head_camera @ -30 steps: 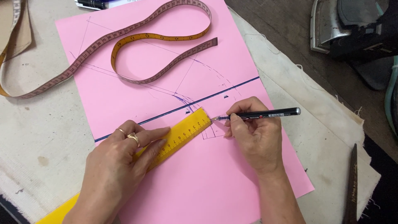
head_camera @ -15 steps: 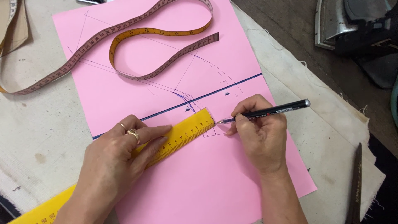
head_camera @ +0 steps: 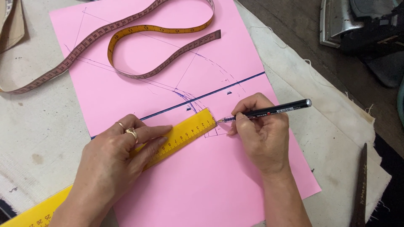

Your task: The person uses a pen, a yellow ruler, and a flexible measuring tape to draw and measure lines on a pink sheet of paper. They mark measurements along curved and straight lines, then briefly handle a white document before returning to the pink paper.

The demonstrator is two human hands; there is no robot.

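Count on the tabletop (head_camera: 38, 126): mostly singles.
1 pink paper sheet (head_camera: 219, 185), 1 yellow ruler (head_camera: 185, 134), 1 black pen (head_camera: 273, 112), 1 measuring tape (head_camera: 139, 31), 2 hands — left (head_camera: 113, 164), right (head_camera: 263, 134) — 2 rings (head_camera: 131, 133) on the left, 1 dark tool (head_camera: 360, 189) at the right edge.

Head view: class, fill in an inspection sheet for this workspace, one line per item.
Surface: table under off-white cloth, frayed at the right edge.
Job's things: pink paper with blue pen lines; yellow ruler lying slantwise on it; black pen, tip at the ruler's end.
Clutter: tape measure looped over the paper's top; dark tool at right.
Grippers: left hand flat on the ruler; right hand gripping the pen.
Cables: nothing seen.
Surroundings: grey metal machine, top right.
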